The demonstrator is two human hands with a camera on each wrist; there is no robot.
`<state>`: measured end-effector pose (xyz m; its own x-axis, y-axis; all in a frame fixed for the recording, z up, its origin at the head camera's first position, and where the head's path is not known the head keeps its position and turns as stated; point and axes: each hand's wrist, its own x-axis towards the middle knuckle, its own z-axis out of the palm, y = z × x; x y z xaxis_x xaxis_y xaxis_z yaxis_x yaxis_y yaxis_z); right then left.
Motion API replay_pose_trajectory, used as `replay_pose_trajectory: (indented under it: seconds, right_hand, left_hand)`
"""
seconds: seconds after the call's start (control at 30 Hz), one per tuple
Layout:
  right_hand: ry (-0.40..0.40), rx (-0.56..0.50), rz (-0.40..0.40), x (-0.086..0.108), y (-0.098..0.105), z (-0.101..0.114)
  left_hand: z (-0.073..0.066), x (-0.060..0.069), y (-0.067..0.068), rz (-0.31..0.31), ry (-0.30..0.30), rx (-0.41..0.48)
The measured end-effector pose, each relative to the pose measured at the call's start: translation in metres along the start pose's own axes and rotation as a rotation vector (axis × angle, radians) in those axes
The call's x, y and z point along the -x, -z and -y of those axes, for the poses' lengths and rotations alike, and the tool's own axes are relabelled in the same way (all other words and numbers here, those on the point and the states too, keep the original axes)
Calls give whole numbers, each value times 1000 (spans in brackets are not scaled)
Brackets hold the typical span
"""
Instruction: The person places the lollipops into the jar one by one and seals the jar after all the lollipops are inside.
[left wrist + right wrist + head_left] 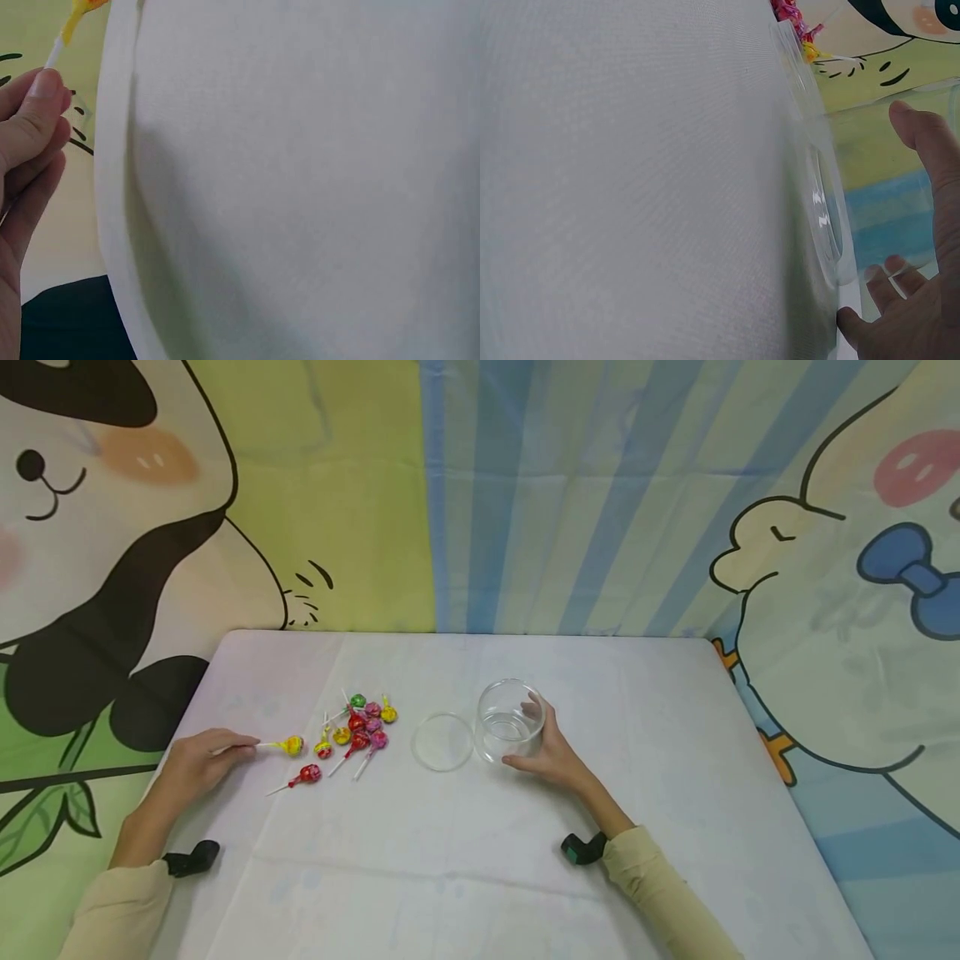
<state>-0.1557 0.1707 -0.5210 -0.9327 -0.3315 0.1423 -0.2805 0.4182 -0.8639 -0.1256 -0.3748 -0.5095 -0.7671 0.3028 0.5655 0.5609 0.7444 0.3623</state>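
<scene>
So the person's left grip (198, 768) is pinching a round, yellow-wrapped lollipop (292, 745) by its white stick (54, 54) over the white-covered table's (465, 893) left side, right grip (553, 750) wrapped around a clear cylindrical jar (508, 727) mid-table.

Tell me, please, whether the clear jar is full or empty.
Empty: nothing shows inside the jar through its clear wall; the lollipops are outside it, a yellow one pinched by the left hand.
</scene>
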Motion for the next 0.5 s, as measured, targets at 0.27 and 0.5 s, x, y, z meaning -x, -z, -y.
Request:
replay_pose_trajectory:
  seconds: [0.27,0.5]
  right_hand:
    - [-29,-15,9,0,1,-1]
    - [-32,-17,9,0,0,0]
  left_hand:
    - [-27,-19,6,-169,71,163]
    - [-80,-54,3,-192,183,282]
